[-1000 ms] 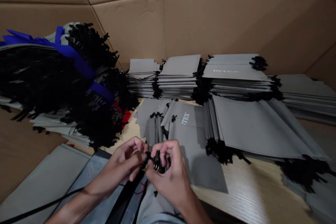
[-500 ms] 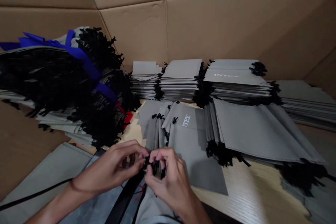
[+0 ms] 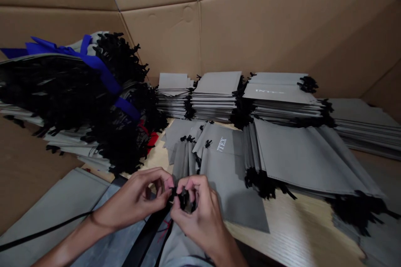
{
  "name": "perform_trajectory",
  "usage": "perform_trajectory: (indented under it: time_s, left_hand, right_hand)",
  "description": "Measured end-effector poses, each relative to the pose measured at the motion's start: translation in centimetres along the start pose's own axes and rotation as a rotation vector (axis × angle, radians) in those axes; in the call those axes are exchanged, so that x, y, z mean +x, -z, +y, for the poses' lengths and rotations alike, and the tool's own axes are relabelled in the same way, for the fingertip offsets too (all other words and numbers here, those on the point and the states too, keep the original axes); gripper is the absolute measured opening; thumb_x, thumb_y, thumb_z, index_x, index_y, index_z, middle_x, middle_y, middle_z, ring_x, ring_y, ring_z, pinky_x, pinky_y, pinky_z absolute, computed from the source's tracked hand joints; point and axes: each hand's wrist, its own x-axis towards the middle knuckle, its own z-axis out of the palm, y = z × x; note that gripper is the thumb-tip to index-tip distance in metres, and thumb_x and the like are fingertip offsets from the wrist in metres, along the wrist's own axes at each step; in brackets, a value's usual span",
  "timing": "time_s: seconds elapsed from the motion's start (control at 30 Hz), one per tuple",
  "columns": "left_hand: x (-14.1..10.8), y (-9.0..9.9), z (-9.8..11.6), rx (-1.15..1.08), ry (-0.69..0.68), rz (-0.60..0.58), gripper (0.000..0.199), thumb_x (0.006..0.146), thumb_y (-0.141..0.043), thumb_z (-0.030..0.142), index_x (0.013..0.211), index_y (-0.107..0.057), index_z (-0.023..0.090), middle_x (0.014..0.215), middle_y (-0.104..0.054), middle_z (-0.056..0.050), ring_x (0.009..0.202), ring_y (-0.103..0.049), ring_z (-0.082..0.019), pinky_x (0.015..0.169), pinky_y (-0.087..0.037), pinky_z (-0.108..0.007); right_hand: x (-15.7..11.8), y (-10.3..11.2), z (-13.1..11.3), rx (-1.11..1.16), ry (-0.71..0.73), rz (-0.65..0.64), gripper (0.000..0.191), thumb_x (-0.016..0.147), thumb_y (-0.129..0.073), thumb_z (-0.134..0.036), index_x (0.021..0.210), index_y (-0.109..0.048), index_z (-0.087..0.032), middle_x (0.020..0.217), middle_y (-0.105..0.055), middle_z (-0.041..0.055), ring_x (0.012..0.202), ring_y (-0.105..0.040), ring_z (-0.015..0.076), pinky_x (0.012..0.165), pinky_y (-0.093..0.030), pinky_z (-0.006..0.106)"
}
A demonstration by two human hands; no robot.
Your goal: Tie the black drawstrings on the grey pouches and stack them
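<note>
My left hand (image 3: 153, 194) pinches a black cord end (image 3: 173, 193) between thumb and fingertips, low in the middle of the head view. Close beside it, my right hand (image 3: 197, 202) has its thumb and fingers closed on the same small black cords. The fingertips of both hands nearly meet, and the exact shape of the cord between them is hidden. Just beyond the hands, narrow folded grey fabric pouches (image 3: 181, 158) with black cord ends lean together. A wider grey pouch with white lettering (image 3: 224, 175) lies flat to their right.
Stacks of grey pouches (image 3: 216, 83) line the cardboard wall (image 3: 266, 29). A large pile with black cords (image 3: 62, 91), tied with blue ribbon (image 3: 102, 71), rises at left. More grey pouches (image 3: 307, 158) lie at right on the pale wooden table (image 3: 282, 225).
Both hands have shifted very slightly left, still close together at the black cords. The view has moved a little, while the pouches stay where they were.
</note>
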Motion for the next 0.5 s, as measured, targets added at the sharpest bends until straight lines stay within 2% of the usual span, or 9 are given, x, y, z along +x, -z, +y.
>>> perform_trajectory:
  time_s: [0.13,0.23,0.33,0.43,0.5]
  left_hand:
    - [-0.7,-0.5,0.3,-0.105,0.104,-0.016,0.014,0.100,-0.069,0.035,0.105,-0.078,0.025,0.095,-0.081,-0.002,0.073,-0.071,-0.015,0.055,-0.049,-0.018]
    - [-1.4,-1.2,0.0,-0.306,0.199,-0.005,0.025,0.097,-0.075,0.045,0.112,-0.075,0.024,0.088,-0.078,-0.002,0.068,-0.069,-0.016,0.058,-0.053,-0.020]
    - [-2.0,-1.9,-0.9,-0.431,0.241,0.029,0.029,0.096,-0.078,0.047,0.111,-0.075,0.023,0.080,-0.073,0.000,0.071,-0.068,-0.016,0.067,-0.056,-0.023]
    - [-2.6,-2.2,-1.6,-0.403,0.241,0.057,0.028,0.097,-0.077,0.046,0.110,-0.075,0.022,0.088,-0.076,-0.003,0.082,-0.069,-0.018,0.075,-0.057,-0.024]
    - [-3.1,-2.3,-1.9,-0.366,0.231,0.077,0.025,0.098,-0.075,0.044,0.109,-0.074,0.022,0.093,-0.077,-0.004,0.087,-0.071,-0.019,0.078,-0.057,-0.023]
  right_hand:
    - [-0.4,-0.1,0.4,-0.050,0.003,-0.024,0.034,0.082,-0.063,-0.012,0.108,-0.049,-0.028,0.094,-0.070,-0.0038,0.068,-0.059,0.0129,0.064,-0.049,0.025]
    - [-0.5,0.1,0.7,-0.069,0.027,-0.066,0.031,0.084,-0.064,-0.012,0.108,-0.052,-0.027,0.096,-0.069,-0.0024,0.077,-0.064,0.0149,0.070,-0.050,0.026]
    - [-0.3,0.6,0.4,-0.083,0.063,-0.168,0.028,0.089,-0.062,-0.010,0.110,-0.054,-0.027,0.099,-0.068,-0.0006,0.086,-0.067,0.0171,0.074,-0.050,0.027]
    - [0.5,1.5,-0.3,-0.113,0.072,-0.303,0.031,0.091,-0.062,-0.011,0.116,-0.055,-0.027,0.112,-0.069,0.0021,0.099,-0.069,0.0191,0.082,-0.052,0.029]
    - [1.4,2.0,-0.8,-0.160,0.062,-0.421,0.040,0.091,-0.063,-0.010,0.125,-0.055,-0.029,0.125,-0.069,0.0026,0.109,-0.070,0.0201,0.090,-0.054,0.029]
